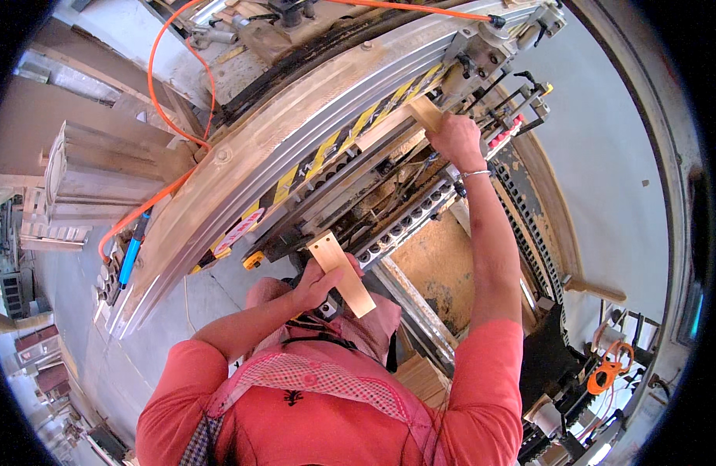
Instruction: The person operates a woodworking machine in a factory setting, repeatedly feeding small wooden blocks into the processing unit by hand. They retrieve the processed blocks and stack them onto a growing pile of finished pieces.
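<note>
My left hand (317, 285) is closed round a short pale wooden board (355, 295), held tilted in front of my body at the near side of the machine. Small dark holes show at the board's upper end. Farther off to the right, my right arm reaches out over the machine. The fingers of my right hand (456, 143) are closed on the end of another small wooden board (425, 113). Beside it, a pale wooden piece (387, 129) lies along the machine bed; where the two meet, I cannot tell whether they touch.
A long machine frame (296, 132) with black-and-yellow striping (327, 147) runs diagonally across. Rows of black rollers (408, 221) and a chain track (529, 225) lie near my right arm. An orange hose (153, 78) loops at left. A sawdust-covered panel (435, 268) sits below.
</note>
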Available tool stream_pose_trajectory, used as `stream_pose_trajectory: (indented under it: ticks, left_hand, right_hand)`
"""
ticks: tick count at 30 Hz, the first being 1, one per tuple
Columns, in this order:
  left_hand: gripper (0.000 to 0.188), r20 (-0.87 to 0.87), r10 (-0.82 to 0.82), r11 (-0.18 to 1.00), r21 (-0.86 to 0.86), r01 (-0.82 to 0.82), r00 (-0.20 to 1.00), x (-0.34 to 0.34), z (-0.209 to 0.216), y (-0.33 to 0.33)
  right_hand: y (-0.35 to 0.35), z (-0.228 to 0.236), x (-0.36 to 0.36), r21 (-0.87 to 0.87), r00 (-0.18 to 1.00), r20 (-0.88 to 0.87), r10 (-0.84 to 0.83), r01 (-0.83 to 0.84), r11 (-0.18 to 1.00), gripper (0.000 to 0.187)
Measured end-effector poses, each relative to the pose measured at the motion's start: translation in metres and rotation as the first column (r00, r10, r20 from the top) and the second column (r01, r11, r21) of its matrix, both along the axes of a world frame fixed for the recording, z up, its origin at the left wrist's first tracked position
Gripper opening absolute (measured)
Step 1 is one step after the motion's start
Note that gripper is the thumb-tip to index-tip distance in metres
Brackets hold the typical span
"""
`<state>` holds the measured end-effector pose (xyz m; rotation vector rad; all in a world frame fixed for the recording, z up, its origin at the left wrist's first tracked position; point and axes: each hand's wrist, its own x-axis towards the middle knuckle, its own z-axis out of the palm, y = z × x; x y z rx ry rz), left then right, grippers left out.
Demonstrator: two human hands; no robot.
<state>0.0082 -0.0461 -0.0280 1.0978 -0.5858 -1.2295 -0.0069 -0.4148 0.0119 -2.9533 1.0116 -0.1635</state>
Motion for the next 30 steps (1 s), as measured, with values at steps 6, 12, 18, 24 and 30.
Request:
stream_pose_trajectory:
  ticks: [6,12,18,24,30]
  left_hand:
    - [0.027,0.025,0.014,0.999,0.034,-0.015,1.0,-0.001,-0.005,0.002]
    - [0.027,0.068,0.058,0.998,0.011,-0.059,0.996,0.0,0.002,0.0]
    - [0.019,0.121,0.045,0.999,-0.02,-0.043,0.992,0.003,-0.002,-0.001]
    - [0.016,0.058,0.067,0.997,0.023,-0.068,0.996,-0.002,-0.015,-0.003]
    - [0.026,0.333,-0.025,0.999,-0.019,0.033,0.942,-0.003,-0.006,0.001]
  right_hand:
    - [0.002,-0.002,-0.001,-0.008,1.0,0.029,0.001,-0.001,1.0,0.029]
    - [0.001,-0.006,0.001,-0.021,1.0,-0.011,0.007,-0.007,1.0,0.033]
    - [0.004,0.001,0.005,0.02,0.995,-0.094,-0.025,0.027,0.999,0.036]
    - [0.013,0.011,0.008,0.014,0.984,-0.17,-0.048,0.051,0.999,0.041]
    - [0.014,0.006,0.007,-0.015,0.986,-0.162,-0.048,0.047,0.999,0.045]
